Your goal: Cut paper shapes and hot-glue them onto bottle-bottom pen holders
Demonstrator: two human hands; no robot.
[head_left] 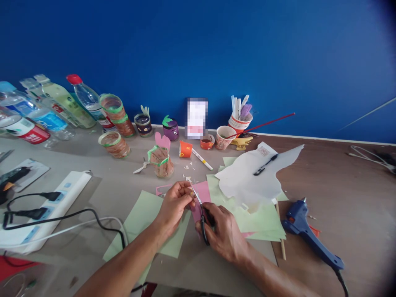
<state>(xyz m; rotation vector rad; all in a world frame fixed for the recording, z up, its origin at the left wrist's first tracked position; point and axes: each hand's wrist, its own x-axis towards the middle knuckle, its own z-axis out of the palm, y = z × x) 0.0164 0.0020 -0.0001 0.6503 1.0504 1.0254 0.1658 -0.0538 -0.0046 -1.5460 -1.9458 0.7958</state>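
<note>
Above the counter [192, 268], the right hand [227, 231] has its grip around black-handled scissors [200, 203], blades pointing away over pink paper [203, 189]. The left hand [173, 205] has its fingertips together beside the blades; what they pinch is too small to tell. Pale green paper [142, 212] lies under the left forearm. To the right, a black ballpoint pen [265, 165] rests on white paper [244, 179], near a blue glue gun [312, 237]. Beyond the hands stand a brown-wrapped jar [163, 166] and a paper cup [223, 140].

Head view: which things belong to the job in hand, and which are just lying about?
Likely the job: scissors in the right hand; pink paper by the left hand.
Probably just lying about: bottles; yellow clip.
</note>
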